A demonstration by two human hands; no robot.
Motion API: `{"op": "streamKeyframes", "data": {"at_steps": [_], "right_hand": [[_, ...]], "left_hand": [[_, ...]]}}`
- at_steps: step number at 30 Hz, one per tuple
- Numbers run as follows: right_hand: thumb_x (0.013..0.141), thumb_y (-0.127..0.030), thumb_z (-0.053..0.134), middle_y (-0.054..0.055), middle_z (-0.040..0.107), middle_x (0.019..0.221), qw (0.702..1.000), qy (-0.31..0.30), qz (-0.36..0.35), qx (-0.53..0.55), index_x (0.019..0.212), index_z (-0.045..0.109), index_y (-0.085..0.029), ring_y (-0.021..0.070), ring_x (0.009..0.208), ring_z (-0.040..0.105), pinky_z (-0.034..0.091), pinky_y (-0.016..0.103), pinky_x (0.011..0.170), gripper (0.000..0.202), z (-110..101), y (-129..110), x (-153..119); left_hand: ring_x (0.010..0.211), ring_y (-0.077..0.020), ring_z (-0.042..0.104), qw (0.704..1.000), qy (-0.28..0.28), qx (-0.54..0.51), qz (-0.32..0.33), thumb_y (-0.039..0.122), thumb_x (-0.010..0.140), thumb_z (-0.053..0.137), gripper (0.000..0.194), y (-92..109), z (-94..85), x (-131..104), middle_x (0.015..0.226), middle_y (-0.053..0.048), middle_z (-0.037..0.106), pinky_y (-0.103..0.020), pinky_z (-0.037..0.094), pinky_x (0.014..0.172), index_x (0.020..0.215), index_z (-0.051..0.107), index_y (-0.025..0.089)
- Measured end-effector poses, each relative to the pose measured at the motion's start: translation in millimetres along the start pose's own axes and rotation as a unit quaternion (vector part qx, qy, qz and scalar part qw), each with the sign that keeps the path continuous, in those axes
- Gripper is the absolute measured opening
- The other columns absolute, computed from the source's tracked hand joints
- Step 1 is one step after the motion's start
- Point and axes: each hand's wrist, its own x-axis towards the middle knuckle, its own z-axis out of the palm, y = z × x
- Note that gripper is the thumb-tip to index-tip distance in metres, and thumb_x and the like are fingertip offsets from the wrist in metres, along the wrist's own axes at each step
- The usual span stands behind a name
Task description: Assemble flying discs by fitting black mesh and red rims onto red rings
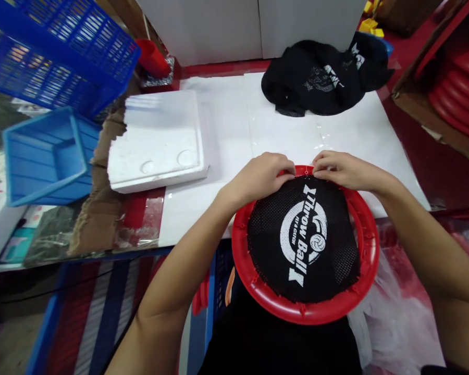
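Note:
A round red plastic ring (242,245) rests tilted between the table's front edge and my lap. Stretched inside it is a black mesh net (266,245) printed in white with "Throw Ball". My left hand (263,177) pinches the far rim and the net's edge, fingers closed. Just to its right, my right hand (342,169) also pinches the rim and net edge. On the net's right side, a gap shows between mesh and ring. Whatever lies under my fingertips is hidden.
Several black printed mesh nets (320,80) lie piled at the table's back right. A white foam block (160,138) sits left. Blue baskets (47,161) stand farther left, beside torn cardboard (101,208). At right, a box holds stacked red rings (461,88). A red cup (152,57) stands behind.

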Motion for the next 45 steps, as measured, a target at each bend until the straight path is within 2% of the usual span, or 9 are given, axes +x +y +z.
{"op": "streamKeyframes", "data": {"at_steps": [4, 9, 15, 23, 30, 34, 38, 41, 45], "right_hand": [[0.103, -0.032, 0.055, 0.01, 0.068, 0.114, 0.996, 0.003, 0.012, -0.092, 0.098, 0.077, -0.021, 0.0244, 0.103, 0.066, 0.05, 0.039, 0.093, 0.025, 3, -11, -1], [0.106, -0.026, 0.048, 0.014, 0.069, 0.121, 0.952, -0.02, 0.054, -0.3, 0.108, 0.076, -0.02, 0.0263, 0.092, 0.065, 0.047, 0.039, 0.076, 0.029, 6, -42, -3], [0.104, -0.027, 0.055, 0.011, 0.073, 0.125, 0.991, 0.025, -0.04, -0.128, 0.101, 0.078, -0.022, 0.0291, 0.117, 0.065, 0.05, 0.046, 0.104, 0.023, 7, -40, 14], [0.101, -0.023, 0.054, 0.009, 0.076, 0.109, 0.998, 0.037, -0.008, -0.059, 0.095, 0.075, -0.021, 0.0253, 0.1, 0.067, 0.05, 0.041, 0.094, 0.022, 19, -35, 23], [0.101, -0.019, 0.053, 0.018, 0.071, 0.121, 0.948, 0.019, 0.022, -0.317, 0.104, 0.08, -0.017, 0.0331, 0.103, 0.064, 0.046, 0.046, 0.087, 0.026, 22, -59, 26], [0.105, -0.026, 0.052, 0.014, 0.069, 0.13, 0.968, 0.082, 0.002, -0.237, 0.111, 0.078, -0.022, 0.0327, 0.112, 0.063, 0.048, 0.048, 0.096, 0.026, 16, -53, 10], [0.109, -0.035, 0.049, 0.015, 0.066, 0.139, 0.965, 0.188, 0.024, -0.182, 0.119, 0.075, -0.023, 0.037, 0.128, 0.059, 0.047, 0.058, 0.111, 0.03, 22, -37, -32], [0.106, -0.042, 0.056, 0.018, 0.059, 0.15, 0.963, 0.168, 0.064, -0.199, 0.119, 0.074, -0.023, 0.044, 0.14, 0.052, 0.046, 0.07, 0.114, 0.029, 32, -23, -60], [0.102, -0.044, 0.063, 0.016, 0.047, 0.165, 0.971, 0.143, 0.062, -0.183, 0.11, 0.071, -0.024, 0.0457, 0.152, 0.042, 0.044, 0.075, 0.12, 0.023, 40, -9, -69]], "left_hand": [[0.086, -0.0183, 0.067, 0.997, -0.008, -0.07, -0.044, 0.02, 0.099, 0.058, 0.02, -4, 0.5, 4, 0.095, -0.005, 0.078, -0.032, 0.048, 0.082, 0.095, 0.077, 0.018], [0.079, -0.0157, 0.067, 0.986, -0.012, -0.141, -0.087, 0.021, 0.097, 0.061, 0.017, -11, -5.1, 6, 0.088, -0.004, 0.078, -0.03, 0.049, 0.077, 0.091, 0.077, 0.016], [0.098, -0.017, 0.075, 0.988, -0.002, -0.156, 0.006, 0.02, 0.101, 0.06, 0.026, -25, 4.5, 0, 0.111, -0.006, 0.081, -0.03, 0.055, 0.09, 0.122, 0.076, 0.019], [0.104, -0.0191, 0.075, 0.993, 0.063, -0.083, 0.055, 0.023, 0.106, 0.06, 0.022, -33, 17.2, -7, 0.113, -0.006, 0.082, -0.034, 0.056, 0.096, 0.118, 0.078, 0.023], [0.115, -0.0246, 0.071, 0.997, 0.018, 0.001, 0.079, 0.031, 0.106, 0.063, 0.019, -8, 12.8, -14, 0.123, -0.009, 0.077, -0.041, 0.052, 0.104, 0.118, 0.077, 0.022], [0.109, -0.0275, 0.071, 0.991, 0.012, 0.132, 0.018, 0.018, 0.106, 0.056, 0.027, 5, 18.9, -26, 0.123, -0.011, 0.076, -0.041, 0.054, 0.093, 0.125, 0.073, 0.021], [0.092, -0.0289, 0.071, 0.953, 0.052, 0.259, -0.148, 0.006, 0.1, 0.045, 0.032, 27, 22.6, -44, 0.108, -0.017, 0.074, -0.036, 0.052, 0.069, 0.117, 0.072, 0.015], [0.066, -0.0249, 0.066, 0.935, 0.044, 0.285, -0.205, 0.001, 0.095, 0.041, 0.033, 51, 21.2, -64, 0.088, -0.015, 0.072, -0.034, 0.043, 0.054, 0.105, 0.069, 0.013], [0.046, -0.019, 0.05, 0.951, 0.042, 0.248, -0.177, 0.018, 0.104, 0.046, 0.029, 76, 11.5, -79, 0.07, -0.008, 0.064, -0.035, 0.037, 0.048, 0.085, 0.068, 0.02]]}}
